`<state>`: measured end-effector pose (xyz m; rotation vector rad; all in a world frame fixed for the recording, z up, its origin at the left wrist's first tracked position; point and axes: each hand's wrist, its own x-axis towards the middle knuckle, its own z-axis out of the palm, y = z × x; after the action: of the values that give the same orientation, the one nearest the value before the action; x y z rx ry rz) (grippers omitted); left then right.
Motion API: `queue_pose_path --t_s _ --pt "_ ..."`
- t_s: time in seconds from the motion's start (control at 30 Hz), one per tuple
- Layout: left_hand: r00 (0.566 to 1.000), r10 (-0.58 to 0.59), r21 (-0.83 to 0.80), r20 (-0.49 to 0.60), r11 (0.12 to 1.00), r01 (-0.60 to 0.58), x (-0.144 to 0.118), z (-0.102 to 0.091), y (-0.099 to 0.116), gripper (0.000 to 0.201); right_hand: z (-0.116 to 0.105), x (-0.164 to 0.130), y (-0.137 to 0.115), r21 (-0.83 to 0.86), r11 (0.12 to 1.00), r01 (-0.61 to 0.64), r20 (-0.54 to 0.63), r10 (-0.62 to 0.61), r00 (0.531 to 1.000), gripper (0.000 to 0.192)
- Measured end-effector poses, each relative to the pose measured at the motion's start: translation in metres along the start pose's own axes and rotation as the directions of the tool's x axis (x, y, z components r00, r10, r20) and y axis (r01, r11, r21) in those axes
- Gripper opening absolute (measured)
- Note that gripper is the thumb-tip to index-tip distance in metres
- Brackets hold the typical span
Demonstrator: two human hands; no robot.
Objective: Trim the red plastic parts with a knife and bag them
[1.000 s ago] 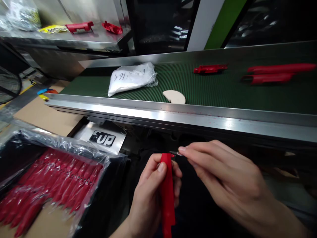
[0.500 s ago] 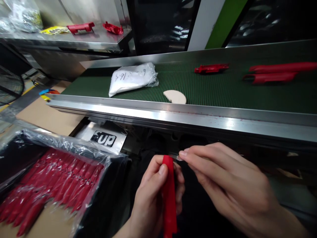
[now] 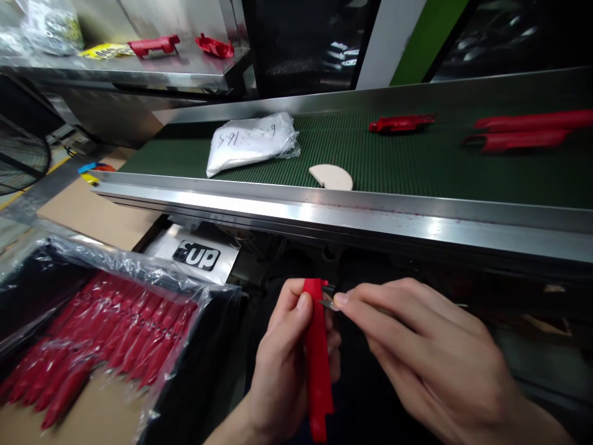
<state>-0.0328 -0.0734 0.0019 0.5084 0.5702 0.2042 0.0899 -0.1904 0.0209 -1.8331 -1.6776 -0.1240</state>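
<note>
I hold a long red plastic strip (image 3: 317,364) upright in my left hand (image 3: 282,371), thumb pressed on its face and fingers wrapped behind, so its top end stands up where I can see it, just below the steel edge of the conveyor (image 3: 352,216). My right hand (image 3: 430,364) pinches a small metal blade (image 3: 330,303) between thumb and forefinger, its tip touching the strip's upper right edge; I read that low, tight pinch as a way to keep the tip steady against the plastic. Both hands are closed, each on its own thing, and they meet at that top corner.

To my left a clear bag (image 3: 115,290) lies open, with rows of finished-looking red pieces (image 3: 92,337) lined up side by side inside it (close enough to reach without leaning). On the green belt (image 3: 407,167) beyond the rail lie a white pouch with writing on it (image 3: 250,141), a pale half-round disc (image 3: 332,177) near the front edge, a short red part (image 3: 401,123) farther back and two long red parts (image 3: 528,130) at the right, all well apart from my hands. On the steel shelf (image 3: 176,71) at the back left lie two more red bits (image 3: 183,44).
</note>
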Motion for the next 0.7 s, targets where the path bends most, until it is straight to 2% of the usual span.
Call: queue_pose_path --t_s 0.1,0.27,0.43,0.53,0.7 --pt "0.999 0.013 0.031 -0.030 0.999 -0.012 0.001 0.003 0.006 0.018 0.002 -0.002 -0.003 -0.012 1.000 0.012 0.015 -0.011 1.000 0.035" --pt "0.998 0.064 0.106 -0.022 0.992 -0.061 0.005 0.005 0.014 0.017 0.005 -0.006 -0.008 -0.010 1.000 0.023 0.061 -0.022 0.998 0.041" --pt "0.991 0.134 0.048 0.006 0.990 -0.134 0.011 0.006 0.019 0.015 0.008 -0.019 -0.012 -0.072 0.996 0.048 0.123 -0.039 0.992 0.041" --pt "0.992 0.128 0.032 0.012 0.991 -0.129 0.013 0.006 0.022 0.014 0.009 -0.024 -0.012 -0.098 0.992 0.076 0.160 -0.060 0.985 0.040" --pt "0.991 0.132 0.031 0.002 0.991 -0.132 0.018 0.004 0.026 0.014 0.010 -0.026 -0.016 -0.103 0.989 0.108 0.154 -0.091 0.984 0.037"
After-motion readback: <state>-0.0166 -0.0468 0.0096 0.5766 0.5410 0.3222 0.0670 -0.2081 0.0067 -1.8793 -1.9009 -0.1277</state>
